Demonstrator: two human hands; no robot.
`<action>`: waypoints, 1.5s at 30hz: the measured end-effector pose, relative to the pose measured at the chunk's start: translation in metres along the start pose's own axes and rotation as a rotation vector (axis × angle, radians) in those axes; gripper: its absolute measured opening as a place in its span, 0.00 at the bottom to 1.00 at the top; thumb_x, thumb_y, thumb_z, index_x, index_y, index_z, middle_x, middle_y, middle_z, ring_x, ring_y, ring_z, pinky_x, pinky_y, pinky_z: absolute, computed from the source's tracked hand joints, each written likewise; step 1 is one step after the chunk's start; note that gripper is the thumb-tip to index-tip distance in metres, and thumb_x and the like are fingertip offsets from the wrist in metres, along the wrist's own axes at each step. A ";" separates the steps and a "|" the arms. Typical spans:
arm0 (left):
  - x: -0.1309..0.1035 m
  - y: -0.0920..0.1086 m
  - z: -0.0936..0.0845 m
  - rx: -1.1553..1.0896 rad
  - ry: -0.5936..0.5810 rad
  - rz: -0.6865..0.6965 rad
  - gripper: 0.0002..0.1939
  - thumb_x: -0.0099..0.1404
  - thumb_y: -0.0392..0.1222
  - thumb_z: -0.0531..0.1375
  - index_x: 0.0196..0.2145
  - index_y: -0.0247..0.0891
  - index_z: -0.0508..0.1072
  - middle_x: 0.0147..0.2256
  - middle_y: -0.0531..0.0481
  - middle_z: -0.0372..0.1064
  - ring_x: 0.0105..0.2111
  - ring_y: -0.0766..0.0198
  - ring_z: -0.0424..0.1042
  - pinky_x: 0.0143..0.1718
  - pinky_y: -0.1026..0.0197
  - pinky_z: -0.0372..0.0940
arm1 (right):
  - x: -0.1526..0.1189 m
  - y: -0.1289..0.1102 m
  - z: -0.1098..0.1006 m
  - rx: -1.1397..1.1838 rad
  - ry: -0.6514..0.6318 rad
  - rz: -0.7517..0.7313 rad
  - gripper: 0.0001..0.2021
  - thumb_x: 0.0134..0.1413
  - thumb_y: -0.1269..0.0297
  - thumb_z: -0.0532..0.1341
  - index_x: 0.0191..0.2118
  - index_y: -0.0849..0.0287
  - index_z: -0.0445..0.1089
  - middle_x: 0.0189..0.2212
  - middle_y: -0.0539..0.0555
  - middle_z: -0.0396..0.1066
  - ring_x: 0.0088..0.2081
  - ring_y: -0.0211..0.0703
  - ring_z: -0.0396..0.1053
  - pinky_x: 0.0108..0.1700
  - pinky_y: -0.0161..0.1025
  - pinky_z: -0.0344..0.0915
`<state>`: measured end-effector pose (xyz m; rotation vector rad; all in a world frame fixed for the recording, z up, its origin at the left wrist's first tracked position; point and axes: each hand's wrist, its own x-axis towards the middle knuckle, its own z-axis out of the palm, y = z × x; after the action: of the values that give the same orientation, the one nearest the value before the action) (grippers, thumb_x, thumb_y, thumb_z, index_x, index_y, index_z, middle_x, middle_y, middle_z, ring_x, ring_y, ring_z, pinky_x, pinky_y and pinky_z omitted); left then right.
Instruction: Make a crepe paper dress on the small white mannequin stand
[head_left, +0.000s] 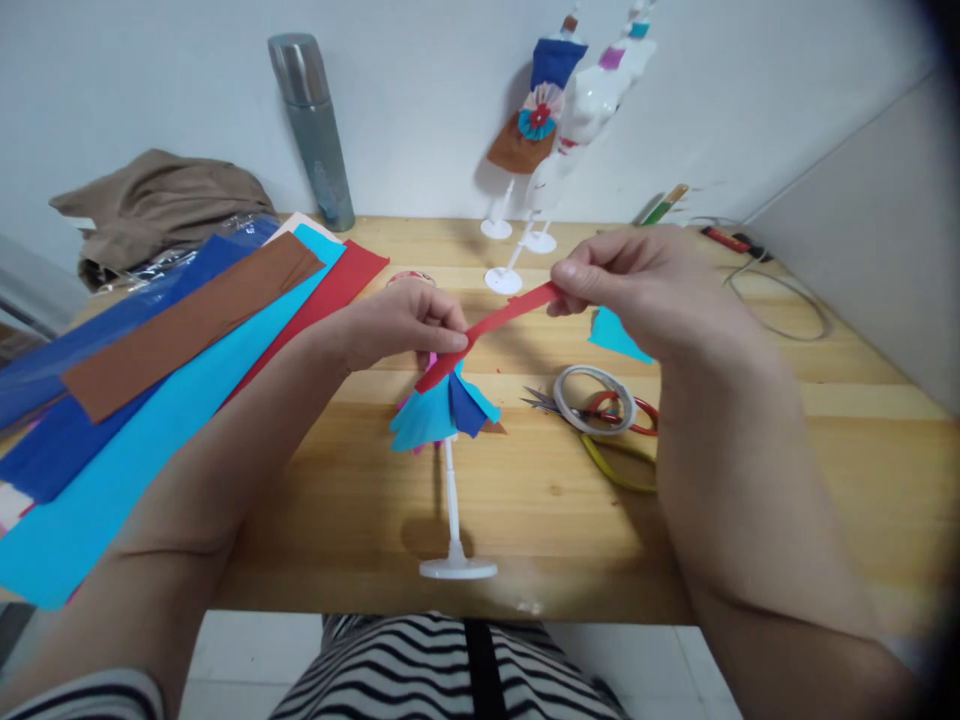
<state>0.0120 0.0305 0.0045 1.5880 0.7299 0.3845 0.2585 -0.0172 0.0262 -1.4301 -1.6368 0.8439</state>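
Taking the strip as the clock's centre, with twelve towards the wall, we begin at six, near the front edge of the counter (pixel 360 540), with the white plastic display stand (pixel 452 500). Its flared turquoise-and-blue skirt (pixel 424 415) sits towards seven. Above the skirt is the narrow red paper-like strip (pixel 512 311), taut on a slant; our left hand (pixel 409 322) pinches it near its lower end, thumb against fingers, and our right hand (pixel 637 285) pinches the upper end just as closely. We cannot tell whether the strip touches the skirt.

We judge that a hard pull could stretch or tear the strip, and that a brushing wrist could topple the slim stand, perhaps off the edge.

Counting outward: one strip, one near stand; at four, one white tape ring (pixel 598 429) and one yellow loop handle (pixel 611 475); between twelve and one, three white round bases (pixel 503 281); between ten and eleven, one grey-green flask with a silver lid (pixel 319 150).
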 end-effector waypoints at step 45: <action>-0.006 0.014 0.016 -0.450 0.314 -0.040 0.10 0.67 0.30 0.62 0.27 0.33 0.72 0.19 0.54 0.69 0.17 0.74 0.67 0.19 0.72 0.59 | -0.043 0.105 0.009 -0.725 -0.060 -0.002 0.14 0.51 0.73 0.57 0.36 0.51 0.78 0.38 0.60 0.79 0.45 0.60 0.76 0.46 0.51 0.72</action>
<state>0.0207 0.0146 0.0161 1.0985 0.8421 0.7251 0.3013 -0.0446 -0.0757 -1.8854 -2.1063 0.2817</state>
